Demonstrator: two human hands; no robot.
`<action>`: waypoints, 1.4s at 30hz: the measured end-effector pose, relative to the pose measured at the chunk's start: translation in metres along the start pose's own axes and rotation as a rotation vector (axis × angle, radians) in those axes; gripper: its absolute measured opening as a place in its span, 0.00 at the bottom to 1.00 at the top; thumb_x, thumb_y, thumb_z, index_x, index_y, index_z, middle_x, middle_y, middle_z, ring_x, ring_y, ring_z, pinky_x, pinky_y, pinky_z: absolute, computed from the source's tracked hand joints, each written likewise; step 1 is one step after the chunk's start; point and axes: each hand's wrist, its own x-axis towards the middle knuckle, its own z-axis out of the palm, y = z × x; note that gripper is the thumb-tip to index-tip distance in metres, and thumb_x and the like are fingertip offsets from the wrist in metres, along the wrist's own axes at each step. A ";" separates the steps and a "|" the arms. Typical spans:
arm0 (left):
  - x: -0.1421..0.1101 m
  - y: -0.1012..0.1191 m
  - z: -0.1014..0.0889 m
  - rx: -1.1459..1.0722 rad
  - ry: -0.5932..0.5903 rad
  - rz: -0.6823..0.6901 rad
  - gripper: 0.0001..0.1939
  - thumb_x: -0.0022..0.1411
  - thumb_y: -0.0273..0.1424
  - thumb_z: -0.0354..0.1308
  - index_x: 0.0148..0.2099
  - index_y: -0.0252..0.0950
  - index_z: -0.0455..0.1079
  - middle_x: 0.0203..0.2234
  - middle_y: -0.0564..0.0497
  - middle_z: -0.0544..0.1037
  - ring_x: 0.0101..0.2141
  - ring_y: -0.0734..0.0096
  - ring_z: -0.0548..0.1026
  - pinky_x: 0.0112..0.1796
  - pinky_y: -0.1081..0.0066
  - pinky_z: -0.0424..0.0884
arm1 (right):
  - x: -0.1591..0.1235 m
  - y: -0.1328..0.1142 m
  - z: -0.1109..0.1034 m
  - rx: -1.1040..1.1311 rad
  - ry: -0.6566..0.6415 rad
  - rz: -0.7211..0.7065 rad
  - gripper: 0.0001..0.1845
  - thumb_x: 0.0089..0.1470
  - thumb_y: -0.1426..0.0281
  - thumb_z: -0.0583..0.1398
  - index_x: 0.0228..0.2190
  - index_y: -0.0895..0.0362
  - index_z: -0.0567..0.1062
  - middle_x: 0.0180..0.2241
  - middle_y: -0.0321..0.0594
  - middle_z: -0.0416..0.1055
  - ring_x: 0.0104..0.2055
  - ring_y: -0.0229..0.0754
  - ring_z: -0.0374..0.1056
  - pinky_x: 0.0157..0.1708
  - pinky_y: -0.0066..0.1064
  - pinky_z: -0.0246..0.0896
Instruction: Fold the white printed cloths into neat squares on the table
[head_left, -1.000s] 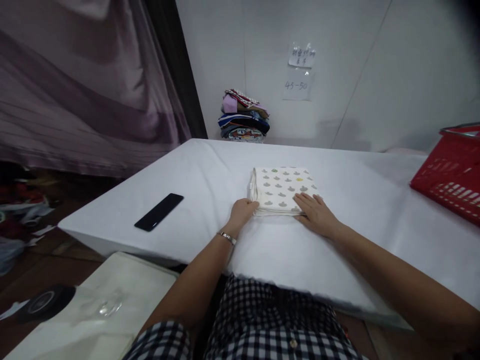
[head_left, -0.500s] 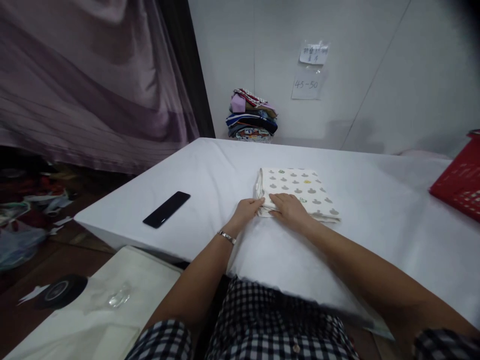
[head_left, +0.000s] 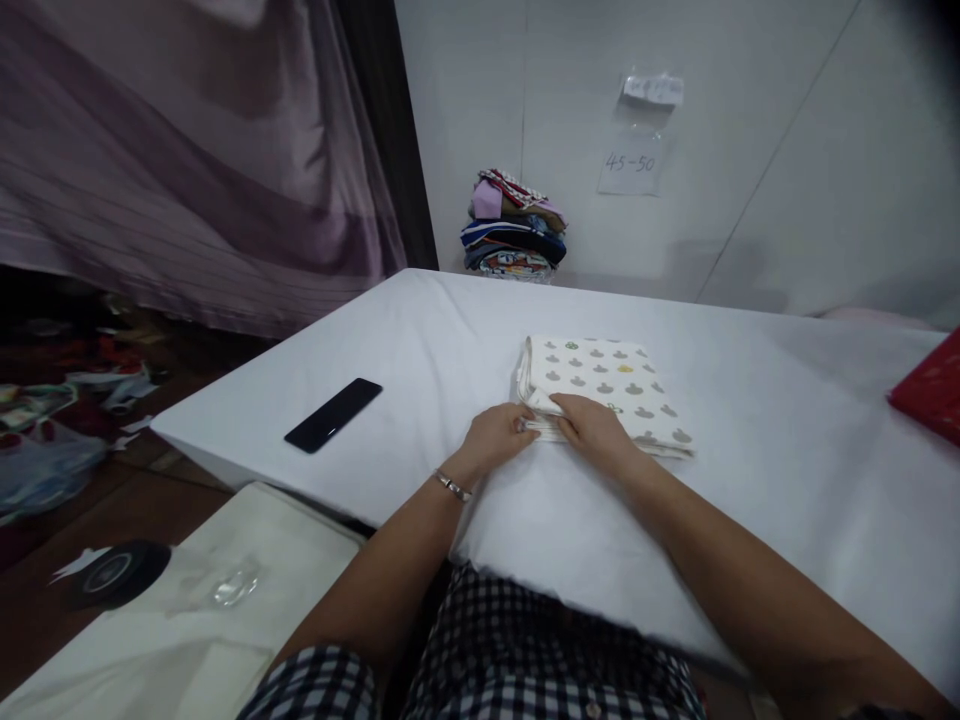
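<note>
On the white-covered table (head_left: 420, 340) lies a folded cream cloth (head_left: 600, 372) printed with grey, green and yellow shapes. My left hand (head_left: 496, 437) pinches the lower layers at its near left corner between thumb and fingers. Just to the right, my right hand (head_left: 596, 425) grips the near edge of the upper layers, thumb beneath and fingers on top. A small gap shows between the layers there. The right hand's lower fingers are partly hidden. Around my left wrist is a metal bracelet (head_left: 453, 485).
A black phone (head_left: 334, 414) lies on the table's left side. At the back, a stack of folded clothes (head_left: 514, 225) stands by the wall. A red basket (head_left: 934, 390) is at the right edge. Lower left is a cream surface (head_left: 217, 580) with a roll of black tape (head_left: 120, 573).
My right hand has gone from lying flat on the cloth to gripping its near edge, lifting the upper layers a little. My left hand has shifted slightly and still pinches the corner.
</note>
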 end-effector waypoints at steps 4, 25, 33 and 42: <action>-0.001 0.003 0.000 0.060 0.000 0.004 0.14 0.53 0.35 0.57 0.43 0.40 0.72 0.27 0.54 0.75 0.31 0.69 0.71 0.31 0.73 0.63 | -0.001 -0.001 0.001 0.007 0.006 -0.012 0.19 0.58 0.71 0.50 0.51 0.56 0.66 0.48 0.44 0.70 0.48 0.44 0.67 0.44 0.34 0.61; 0.007 -0.013 0.005 -0.236 0.051 -0.023 0.20 0.56 0.44 0.53 0.20 0.35 0.67 0.13 0.57 0.61 0.19 0.77 0.57 0.22 0.74 0.50 | -0.005 -0.007 0.001 0.117 0.165 0.098 0.15 0.60 0.66 0.48 0.45 0.52 0.69 0.37 0.38 0.75 0.37 0.43 0.70 0.35 0.31 0.61; 0.028 0.000 0.004 -0.222 0.029 -0.294 0.19 0.50 0.44 0.58 0.18 0.34 0.67 0.14 0.54 0.67 0.19 0.74 0.63 0.22 0.73 0.53 | -0.003 -0.005 0.004 0.132 0.176 0.137 0.17 0.60 0.65 0.49 0.47 0.53 0.68 0.39 0.39 0.75 0.39 0.44 0.71 0.36 0.31 0.61; 0.028 0.004 0.016 -0.556 0.084 -0.376 0.10 0.49 0.32 0.61 0.21 0.33 0.66 0.14 0.57 0.65 0.19 0.79 0.63 0.21 0.76 0.56 | -0.006 -0.006 0.002 0.155 0.225 0.127 0.17 0.60 0.65 0.48 0.48 0.54 0.68 0.40 0.40 0.75 0.40 0.45 0.71 0.37 0.32 0.62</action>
